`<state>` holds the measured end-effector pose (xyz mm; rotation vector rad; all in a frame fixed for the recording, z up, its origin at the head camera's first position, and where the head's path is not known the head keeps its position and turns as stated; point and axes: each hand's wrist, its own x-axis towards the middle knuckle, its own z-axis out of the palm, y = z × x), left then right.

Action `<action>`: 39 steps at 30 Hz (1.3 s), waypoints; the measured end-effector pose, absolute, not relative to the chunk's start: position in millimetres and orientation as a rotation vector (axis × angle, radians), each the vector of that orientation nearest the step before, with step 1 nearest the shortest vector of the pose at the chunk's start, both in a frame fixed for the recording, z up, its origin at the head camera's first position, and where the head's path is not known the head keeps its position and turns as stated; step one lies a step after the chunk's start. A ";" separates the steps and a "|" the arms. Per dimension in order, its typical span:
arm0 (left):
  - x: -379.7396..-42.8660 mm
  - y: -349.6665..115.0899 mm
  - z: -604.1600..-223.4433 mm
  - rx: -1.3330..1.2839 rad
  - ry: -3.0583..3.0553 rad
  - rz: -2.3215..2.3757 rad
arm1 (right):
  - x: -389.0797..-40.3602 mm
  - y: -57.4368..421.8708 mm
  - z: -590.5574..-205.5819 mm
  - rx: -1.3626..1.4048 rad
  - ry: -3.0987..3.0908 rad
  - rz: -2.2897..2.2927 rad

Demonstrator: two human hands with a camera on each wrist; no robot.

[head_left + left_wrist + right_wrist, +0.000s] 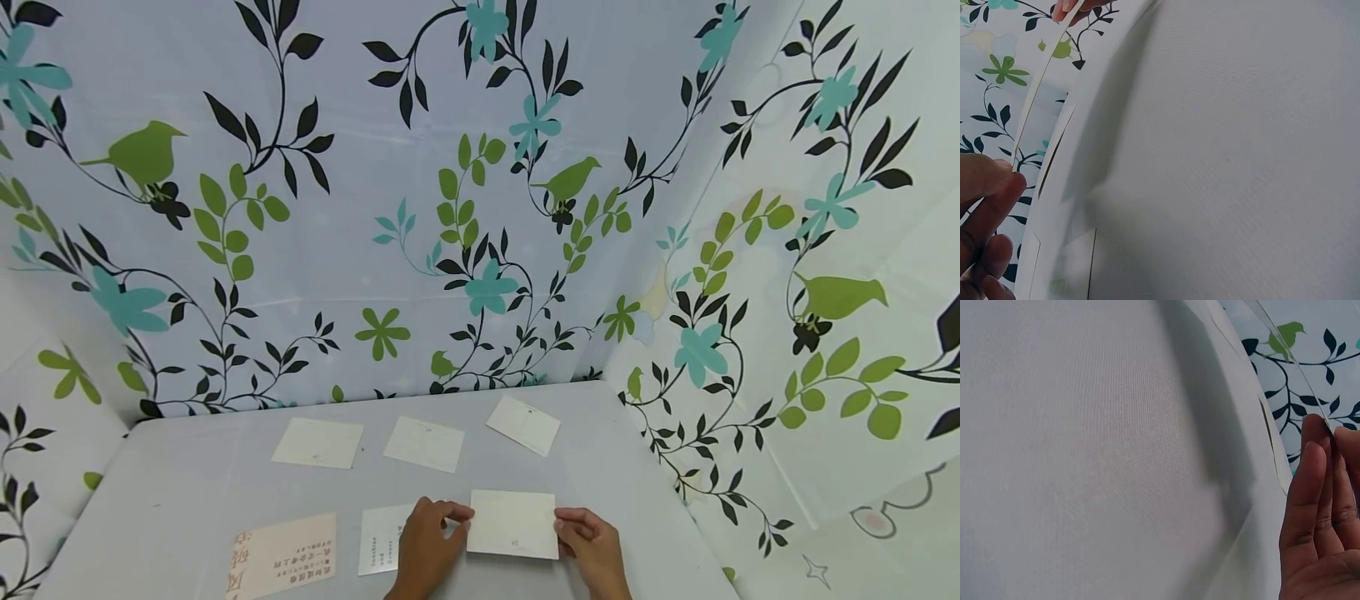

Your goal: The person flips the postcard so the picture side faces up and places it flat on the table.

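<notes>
We see the left hand [429, 540] and right hand [596, 546] each pinching a side edge of a cream card [513, 523], raised off the table [172, 483] at lower centre; leftward lie two printed cards [288, 557]; above, three pale cards [318, 442].

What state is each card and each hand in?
Held cream card, raised off the table
Left hand, pinching that card's left edge
Right hand, pinching its right edge
Pinkish printed card, lying text up
White printed card, lying text up, partly hidden by the left hand
Back-left card, lying mostly blank side up
Back-middle card, likewise
Back-right card, likewise, more askew
</notes>
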<state>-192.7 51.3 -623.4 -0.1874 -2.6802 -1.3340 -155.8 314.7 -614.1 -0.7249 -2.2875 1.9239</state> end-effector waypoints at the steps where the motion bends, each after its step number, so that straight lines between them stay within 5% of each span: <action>1: -192.9 50.9 -623.4 -0.190 -2.681 -1.340 | -155.5 315.8 -613.8 -0.712 -2.298 1.921; 39: -192.0 50.8 -619.0 -0.246 -2.609 -1.542 | -149.4 326.8 -611.2 -0.560 -2.384 1.841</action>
